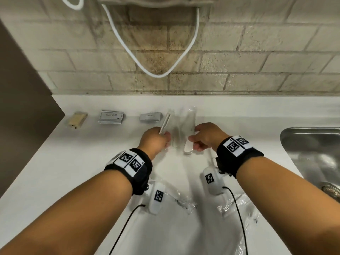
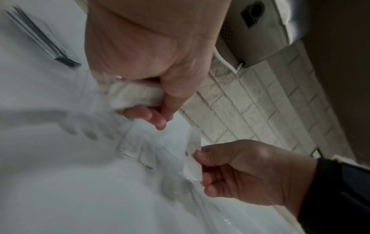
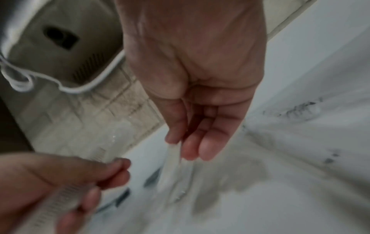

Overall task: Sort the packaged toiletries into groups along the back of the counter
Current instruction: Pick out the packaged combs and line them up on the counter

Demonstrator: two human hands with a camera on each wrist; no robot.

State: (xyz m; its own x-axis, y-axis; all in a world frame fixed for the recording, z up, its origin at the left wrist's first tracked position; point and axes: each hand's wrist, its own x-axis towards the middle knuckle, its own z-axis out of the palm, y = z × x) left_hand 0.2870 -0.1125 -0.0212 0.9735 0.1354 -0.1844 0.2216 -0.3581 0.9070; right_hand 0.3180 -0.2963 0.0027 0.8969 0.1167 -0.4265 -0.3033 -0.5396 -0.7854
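White counter (image 1: 55,162), sorting partly done.
Three packets line the back; left hand (image 1: 154,138) grips a wrapped comb (image 1: 165,123), right hand (image 1: 206,138) pinches a clear-wrapped item (image 1: 189,144); loose wrappers (image 1: 237,205) remain.

**Packets lined along the far counter edge, two clear sleeves in hand**

A tan flat packet (image 1: 76,120) lies at the far left of the white counter (image 1: 55,162). Right of it sits a grey sachet stack (image 1: 111,117) with dark print, then a smaller grey sachet (image 1: 150,117). Further right, a clear-wrapped comb (image 1: 165,124) angles up from the left hand (image 1: 154,139), which grips its near end. Just beside it, a clear sleeve with a white item (image 1: 189,144) is pinched by the right hand (image 1: 207,138). Two crinkled clear packets (image 1: 185,203) (image 1: 237,205) lie nearer on the counter.
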